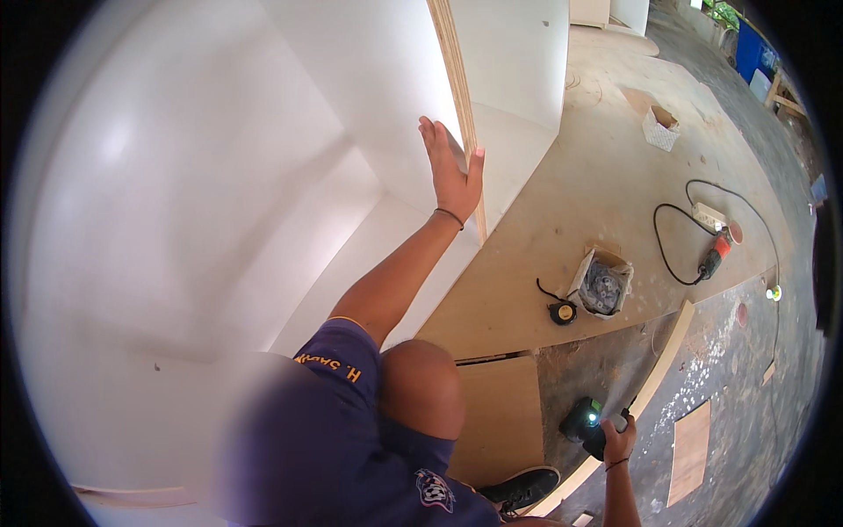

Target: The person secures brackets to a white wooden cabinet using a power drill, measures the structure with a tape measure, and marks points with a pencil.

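Observation:
My left hand lies against a white cabinet divider, fingers stretched out and thumb by its bare plywood edge. Nothing is held in that hand. Low on the right, my right hand is closed round the grip of a dark cordless drill with a lit lamp. The drill is over the floor, away from the cabinet. Its tip is hard to make out.
A box of small bagged parts stands beside a tape measure. Further right lie an angle grinder, its cord and a power strip. A curved wood strip runs past my right hand. A small patterned bin stands farther off.

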`<state>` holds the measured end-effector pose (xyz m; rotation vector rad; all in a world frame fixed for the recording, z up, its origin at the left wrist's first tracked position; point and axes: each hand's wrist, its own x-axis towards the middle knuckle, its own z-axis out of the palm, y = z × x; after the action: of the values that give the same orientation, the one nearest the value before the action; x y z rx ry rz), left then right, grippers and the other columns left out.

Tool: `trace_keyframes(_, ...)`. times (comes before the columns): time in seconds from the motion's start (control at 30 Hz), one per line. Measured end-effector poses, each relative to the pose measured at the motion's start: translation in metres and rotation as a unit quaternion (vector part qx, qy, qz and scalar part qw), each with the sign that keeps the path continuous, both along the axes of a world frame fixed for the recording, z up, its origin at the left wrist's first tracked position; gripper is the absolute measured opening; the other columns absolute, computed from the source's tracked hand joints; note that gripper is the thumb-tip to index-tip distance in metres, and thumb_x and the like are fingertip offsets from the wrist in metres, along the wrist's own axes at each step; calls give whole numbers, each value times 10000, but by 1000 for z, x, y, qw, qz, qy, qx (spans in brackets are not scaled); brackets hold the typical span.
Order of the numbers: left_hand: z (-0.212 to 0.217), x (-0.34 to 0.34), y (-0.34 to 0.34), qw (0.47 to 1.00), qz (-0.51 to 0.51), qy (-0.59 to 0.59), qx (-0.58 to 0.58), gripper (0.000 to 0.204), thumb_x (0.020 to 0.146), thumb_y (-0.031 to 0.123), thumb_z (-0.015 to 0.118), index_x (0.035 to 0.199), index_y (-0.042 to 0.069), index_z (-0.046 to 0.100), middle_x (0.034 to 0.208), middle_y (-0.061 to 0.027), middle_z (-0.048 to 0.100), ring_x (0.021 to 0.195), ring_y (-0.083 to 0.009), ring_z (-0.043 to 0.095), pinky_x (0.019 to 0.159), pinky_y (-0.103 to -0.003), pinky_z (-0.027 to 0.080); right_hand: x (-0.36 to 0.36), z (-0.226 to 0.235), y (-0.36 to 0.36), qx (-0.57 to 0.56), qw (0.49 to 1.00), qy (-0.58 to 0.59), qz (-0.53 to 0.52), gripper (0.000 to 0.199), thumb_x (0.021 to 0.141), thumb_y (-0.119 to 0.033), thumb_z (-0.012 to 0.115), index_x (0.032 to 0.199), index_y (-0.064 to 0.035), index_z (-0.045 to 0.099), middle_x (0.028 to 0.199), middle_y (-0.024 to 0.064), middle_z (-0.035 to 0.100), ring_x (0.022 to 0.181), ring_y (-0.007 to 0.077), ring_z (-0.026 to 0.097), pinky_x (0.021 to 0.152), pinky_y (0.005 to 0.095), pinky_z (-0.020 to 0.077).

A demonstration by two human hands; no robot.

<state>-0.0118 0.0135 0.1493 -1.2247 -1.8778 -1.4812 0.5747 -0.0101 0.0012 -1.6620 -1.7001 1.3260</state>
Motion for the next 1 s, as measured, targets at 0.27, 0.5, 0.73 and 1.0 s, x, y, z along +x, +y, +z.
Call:
trace_keyframes(0.27,5,-6,-13,999,23,2,-46,763,982,252,570,1516,-79,138,1606,-287,51,1505,-410,42,1212,-474,104,-10,8,-2,9,1000,14,11,402,725,-169,730,1050,32,606,855,94,649,750,180,607,702,322,514)
trace_keyframes(0.5,-8,10,-6,1000,9,-11,1,784,976,280,584,1517,-75,142,1608,-281,52,1504,-400,57,1212,-468,113,-4,5,2,21,998,-46,31,422,730,-184,766,1048,34,596,846,100,667,770,186,644,697,333,529)
trace_keyframes(0.73,16,21,13,993,72,-93,16,893,957,321,617,1518,-95,62,1607,-285,11,1505,-399,-3,1217,-467,55,-8,6,0,2,1000,-9,9,472,694,-235,796,1042,19,604,845,121,667,752,209,644,700,347,528)
trace_keyframes(1.0,-14,17,1,998,8,11,-54,994,906,284,683,1519,-93,-3,1596,-309,-73,1501,-419,-49,1213,-474,38,10,-13,11,108,987,-105,62,579,660,-280,820,1096,35,608,898,181,682,813,301,666,734,389,534)
